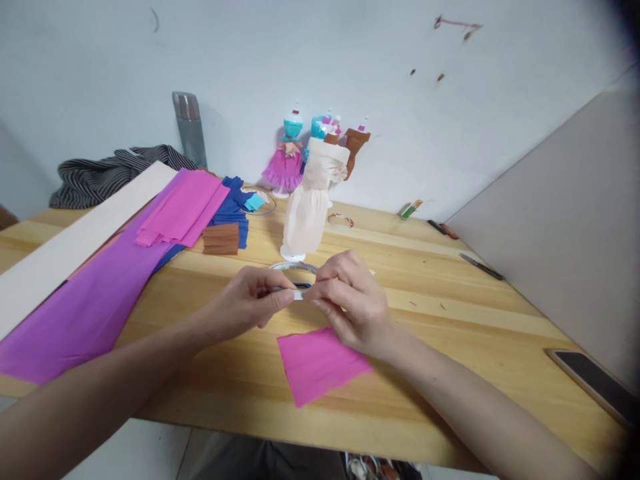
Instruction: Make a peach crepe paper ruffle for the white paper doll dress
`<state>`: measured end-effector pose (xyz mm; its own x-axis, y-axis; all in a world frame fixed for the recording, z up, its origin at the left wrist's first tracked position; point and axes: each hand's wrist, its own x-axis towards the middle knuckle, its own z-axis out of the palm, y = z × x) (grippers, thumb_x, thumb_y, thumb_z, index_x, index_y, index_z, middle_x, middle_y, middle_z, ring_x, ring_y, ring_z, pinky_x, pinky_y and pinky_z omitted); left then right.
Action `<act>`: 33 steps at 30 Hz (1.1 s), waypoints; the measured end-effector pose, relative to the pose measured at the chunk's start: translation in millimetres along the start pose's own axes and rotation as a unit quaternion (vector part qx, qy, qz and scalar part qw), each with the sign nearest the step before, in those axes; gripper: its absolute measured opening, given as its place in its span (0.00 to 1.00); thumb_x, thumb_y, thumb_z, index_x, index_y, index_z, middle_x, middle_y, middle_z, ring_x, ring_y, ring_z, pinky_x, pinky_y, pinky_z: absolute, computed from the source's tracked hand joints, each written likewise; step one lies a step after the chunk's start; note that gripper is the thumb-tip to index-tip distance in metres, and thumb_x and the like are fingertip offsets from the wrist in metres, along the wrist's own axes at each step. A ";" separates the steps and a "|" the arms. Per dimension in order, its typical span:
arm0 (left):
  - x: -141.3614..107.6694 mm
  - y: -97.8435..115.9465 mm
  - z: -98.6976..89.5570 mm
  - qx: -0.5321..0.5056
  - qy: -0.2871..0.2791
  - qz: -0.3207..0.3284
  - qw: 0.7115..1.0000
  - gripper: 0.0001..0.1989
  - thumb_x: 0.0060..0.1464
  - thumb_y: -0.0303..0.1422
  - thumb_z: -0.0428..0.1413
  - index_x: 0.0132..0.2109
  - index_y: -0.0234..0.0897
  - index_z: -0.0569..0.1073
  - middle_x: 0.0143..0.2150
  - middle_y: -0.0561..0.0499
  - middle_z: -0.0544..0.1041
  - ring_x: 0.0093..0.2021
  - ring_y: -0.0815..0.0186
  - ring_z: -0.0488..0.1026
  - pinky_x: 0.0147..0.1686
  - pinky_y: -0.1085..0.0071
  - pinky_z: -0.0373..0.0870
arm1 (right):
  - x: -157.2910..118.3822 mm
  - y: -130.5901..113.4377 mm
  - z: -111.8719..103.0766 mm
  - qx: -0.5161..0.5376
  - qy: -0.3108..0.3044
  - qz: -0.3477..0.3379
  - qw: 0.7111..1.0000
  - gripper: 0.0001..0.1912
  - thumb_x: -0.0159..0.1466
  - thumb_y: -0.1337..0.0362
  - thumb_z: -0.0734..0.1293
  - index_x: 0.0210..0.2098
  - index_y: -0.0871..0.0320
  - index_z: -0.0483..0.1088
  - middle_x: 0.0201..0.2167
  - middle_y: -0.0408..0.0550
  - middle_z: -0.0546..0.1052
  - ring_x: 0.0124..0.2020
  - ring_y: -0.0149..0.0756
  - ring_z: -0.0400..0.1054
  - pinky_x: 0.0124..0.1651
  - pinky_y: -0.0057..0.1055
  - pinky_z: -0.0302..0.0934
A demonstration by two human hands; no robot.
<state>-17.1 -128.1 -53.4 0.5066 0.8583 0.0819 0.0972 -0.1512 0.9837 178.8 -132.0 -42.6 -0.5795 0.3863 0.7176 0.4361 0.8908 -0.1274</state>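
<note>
Fingertips of my left hand [257,297] and my right hand [353,300] meet over the table, both closed in a pinch on a short white strip [299,294] that looks like tape. Just behind it shows the upper arc of a pale ring [293,265], possibly a tape roll; my fingers hide its lower part. Below my right hand a square of pink crepe paper [323,367] lies flat. A small dress form in a cream paper dress [306,213] stands upright on a white base beyond my hands.
On the left lie purple paper [95,313], stacked pink paper [185,207], brown pieces [221,239] and blue pieces [230,212]. More dressed figures [285,163] and a bottle [191,133] stand by the wall. At right are a pen-like tool [481,266] and a phone [595,383].
</note>
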 end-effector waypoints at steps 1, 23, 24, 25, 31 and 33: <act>-0.1 1.1 -0.7 -0.008 0.006 -0.004 1.000 0.11 0.51 0.37 0.54 0.27 0.33 0.71 0.12 0.59 0.59 0.14 0.75 0.55 0.16 0.77 0.50 | 0.1 1.0 -0.9 0.007 -0.002 -0.007 1.000 0.08 0.64 0.71 0.59 0.31 0.57 0.66 0.29 0.47 0.67 0.32 0.36 0.60 0.36 0.35 0.56; 0.5 -1.7 1.7 0.157 0.011 0.051 0.986 0.12 0.52 0.33 0.48 0.22 0.34 0.64 0.21 0.56 0.55 0.24 0.72 0.54 0.23 0.74 0.49 | 1.5 -3.3 -5.3 0.079 -0.069 0.058 0.993 0.08 0.64 0.72 0.61 0.28 0.60 0.68 0.26 0.48 0.68 0.31 0.35 0.59 0.34 0.34 0.56; 0.3 -2.5 1.6 0.159 0.008 0.051 0.986 0.12 0.52 0.32 0.48 0.22 0.34 0.62 0.21 0.56 0.54 0.24 0.72 0.53 0.23 0.74 0.48 | 0.5 -3.9 -3.9 0.057 -0.060 0.045 0.996 0.09 0.64 0.73 0.61 0.28 0.60 0.68 0.26 0.48 0.68 0.31 0.35 0.59 0.34 0.34 0.56; 0.0 -3.2 1.6 0.161 0.006 0.052 0.986 0.13 0.53 0.32 0.48 0.22 0.35 0.61 0.21 0.56 0.53 0.24 0.73 0.52 0.23 0.73 0.48 | -0.4 -4.7 -2.8 0.034 -0.050 0.033 0.998 0.09 0.63 0.74 0.61 0.27 0.61 0.68 0.25 0.49 0.68 0.30 0.35 0.58 0.33 0.34 0.55; 0.0 -6.9 6.6 0.221 0.014 0.122 0.968 0.17 0.53 0.27 0.47 0.20 0.36 0.49 0.19 0.57 0.46 0.22 0.73 0.47 0.23 0.71 0.44 | -3.3 -13.6 -1.2 -0.094 -0.060 0.015 0.994 0.11 0.60 0.78 0.61 0.26 0.63 0.71 0.23 0.50 0.68 0.29 0.36 0.56 0.31 0.34 0.49; 0.2 -8.3 9.2 0.259 0.017 0.150 0.954 0.17 0.52 0.25 0.47 0.20 0.36 0.48 0.18 0.58 0.47 0.21 0.73 0.48 0.23 0.71 0.45 | -3.2 -17.1 -1.6 -0.123 -0.079 0.028 0.989 0.11 0.60 0.78 0.61 0.26 0.63 0.71 0.23 0.50 0.69 0.29 0.36 0.56 0.31 0.34 0.46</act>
<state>-9.9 -131.2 -63.0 0.5511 0.7520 0.3617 0.3667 -0.6076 0.7045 174.3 -148.9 -41.6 -0.6411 0.4833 0.5961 0.6134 0.7895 0.0196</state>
